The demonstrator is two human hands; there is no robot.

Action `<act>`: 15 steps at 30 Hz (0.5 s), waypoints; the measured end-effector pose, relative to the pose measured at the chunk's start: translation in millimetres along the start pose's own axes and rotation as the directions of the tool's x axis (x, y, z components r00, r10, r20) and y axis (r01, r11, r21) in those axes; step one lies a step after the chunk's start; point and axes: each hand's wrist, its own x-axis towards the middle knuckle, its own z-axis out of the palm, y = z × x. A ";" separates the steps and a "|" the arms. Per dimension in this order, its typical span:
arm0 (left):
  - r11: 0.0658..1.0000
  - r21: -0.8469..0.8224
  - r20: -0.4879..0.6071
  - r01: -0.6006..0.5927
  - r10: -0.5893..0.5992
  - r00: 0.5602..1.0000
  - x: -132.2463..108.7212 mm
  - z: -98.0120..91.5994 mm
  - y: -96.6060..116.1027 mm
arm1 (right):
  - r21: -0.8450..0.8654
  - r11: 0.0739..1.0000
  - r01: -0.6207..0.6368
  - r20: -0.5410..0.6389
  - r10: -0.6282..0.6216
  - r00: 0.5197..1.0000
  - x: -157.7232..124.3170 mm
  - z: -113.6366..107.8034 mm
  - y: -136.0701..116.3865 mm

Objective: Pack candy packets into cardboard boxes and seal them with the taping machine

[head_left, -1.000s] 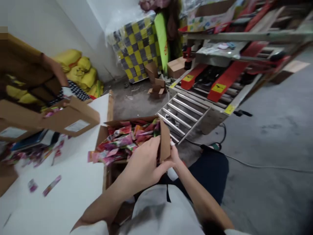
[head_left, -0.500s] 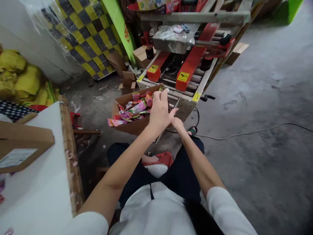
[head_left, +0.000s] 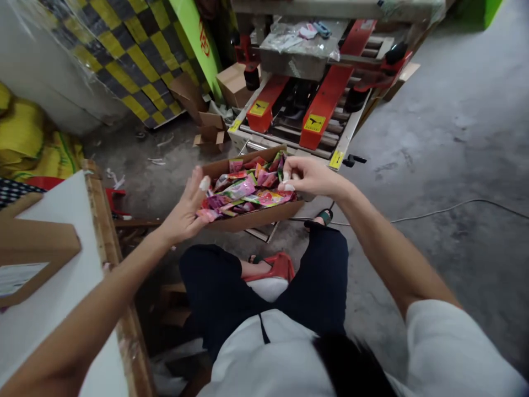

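Note:
An open cardboard box (head_left: 258, 221), filled with pink, red and green candy packets (head_left: 242, 189), sits at the front end of the roller machine. At the box's left end is my left hand (head_left: 188, 209), its fingers stretched out and apart beside the packets. My right hand (head_left: 308, 176) is over the right end, fingers curled together close to the packets and the rim. What those fingers pinch, if anything, is hidden. White coverings show on fingertips of both hands.
Behind the box stands a roller conveyor machine (head_left: 336, 151) with red guides (head_left: 324, 105). A white table (head_left: 72, 253) with a cardboard carton (head_left: 37, 251) is at left. A cable (head_left: 433, 207) crosses the floor. Yellow sacks (head_left: 25, 129) lie at far left.
My hands have separated: the left moved leftward to the box's left end, the right moved up to its right end. The packets show more fully, and the view has shifted slightly.

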 end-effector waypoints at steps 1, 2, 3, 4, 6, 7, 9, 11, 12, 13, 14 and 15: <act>0.999 0.021 0.070 -0.042 0.041 0.997 13.6 -3.4 0.5 | -0.103 0.995 0.005 0.062 0.002 0.998 5.9 -1.0 -6.8; 0.996 0.034 0.148 -0.080 0.075 0.986 27.1 -5.8 2.7 | -0.186 0.982 0.018 0.129 0.006 0.992 10.9 -1.1 -11.8; 0.993 0.036 0.229 -0.113 0.102 0.968 39.5 -6.3 5.8 | -0.243 0.969 0.036 0.203 0.014 0.979 15.0 -0.7 -15.2; 0.990 0.030 0.303 -0.136 0.120 0.945 50.4 -4.4 9.4 | -0.275 0.960 0.052 0.282 0.029 0.959 18.5 -0.1 -17.1; 0.989 0.026 0.409 -0.146 0.123 0.904 66.3 6.3 15.8 | -0.277 0.958 0.071 0.428 0.057 0.902 24.6 0.7 -17.5; 0.989 0.039 0.438 -0.139 0.108 0.893 71.2 14.4 18.6 | -0.263 0.962 0.069 0.492 0.072 0.867 27.4 1.1 -16.5; 0.988 0.090 0.461 -0.124 0.069 0.885 76.2 32.1 23.3 | -0.251 0.966 0.054 0.606 0.114 0.787 32.6 2.5 -13.6; 0.982 0.151 0.461 -0.114 0.032 0.887 77.0 47.8 27.6 | -0.282 0.958 0.057 0.680 0.158 0.716 36.7 5.5 -12.0; 0.978 0.179 0.457 -0.109 0.016 0.889 76.9 53.6 29.5 | -0.313 0.947 0.066 0.697 0.182 0.694 38.1 7.3 -12.1; 0.974 0.200 0.454 -0.104 0.002 0.891 76.9 57.9 30.9 | -0.346 0.935 0.078 0.701 0.202 0.683 39.1 8.9 -12.9; 0.972 0.213 0.452 -0.097 -0.010 0.892 77.5 60.4 31.5 | -0.375 0.923 0.084 0.699 0.222 0.679 39.9 10.0 -14.0; 0.972 0.217 0.455 -0.090 -0.019 0.890 78.9 61.0 31.0 | -0.395 0.916 0.073 0.693 0.245 0.678 40.6 10.4 -15.1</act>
